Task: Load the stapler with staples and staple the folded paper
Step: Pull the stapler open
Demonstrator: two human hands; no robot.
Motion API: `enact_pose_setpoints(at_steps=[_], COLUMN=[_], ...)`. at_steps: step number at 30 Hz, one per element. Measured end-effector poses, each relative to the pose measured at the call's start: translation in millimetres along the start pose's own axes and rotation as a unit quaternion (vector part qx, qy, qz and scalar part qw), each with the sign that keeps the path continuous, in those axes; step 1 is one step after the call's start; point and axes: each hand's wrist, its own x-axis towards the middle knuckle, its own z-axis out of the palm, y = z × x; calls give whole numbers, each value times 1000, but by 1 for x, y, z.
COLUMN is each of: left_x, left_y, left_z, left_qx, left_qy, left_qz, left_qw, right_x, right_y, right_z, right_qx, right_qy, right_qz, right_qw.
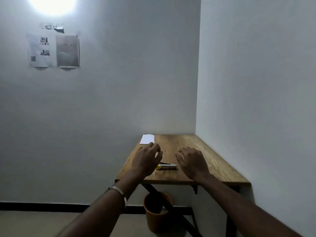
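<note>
hands over the stapler, nothing gripped

below, an orange bin [158,218] stands on the floor under the table [196,151], partly behind a black table leg. its inside is dark; a small pale-green glint shows near the rim, and what else it holds cannot be told.

the stapler [166,167] lies on its side on the wooden top near the front edge, between the two hands. it has a yellow end on the left, a pale body and a thin dark arm lifted slightly above it, so it looks open; whether staples are inside is too small to tell. a tiny pale speck [156,173] sits on the wood just in front of it.

the paper [147,139], white and flat, lies at the far left corner of the table, against the wall.

the left hand [147,161] hovers over the stapler's yellow end, fingers spread and empty, a metal bangle [119,191] on the wrist. the right hand [192,160] hovers just right of the stapler, fingers loosely curled, empty too.
</note>
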Motion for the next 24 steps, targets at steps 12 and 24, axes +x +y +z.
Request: enact_pose_setpoints(at_steps=[12, 24], left_x=[-2, 1], left_y=[-27, -34], left_z=[42, 71], left_qx=[-5, -150], left_qy=[-232, -153], left_qz=[-109, -167], left_qw=[966, 962], right_x=[16, 20], right_y=[-5, -5], right_z=[44, 65], right_qx=[108, 199], right_qy=[-247, -227], right_qz=[43, 91], right_qw=[962, 949])
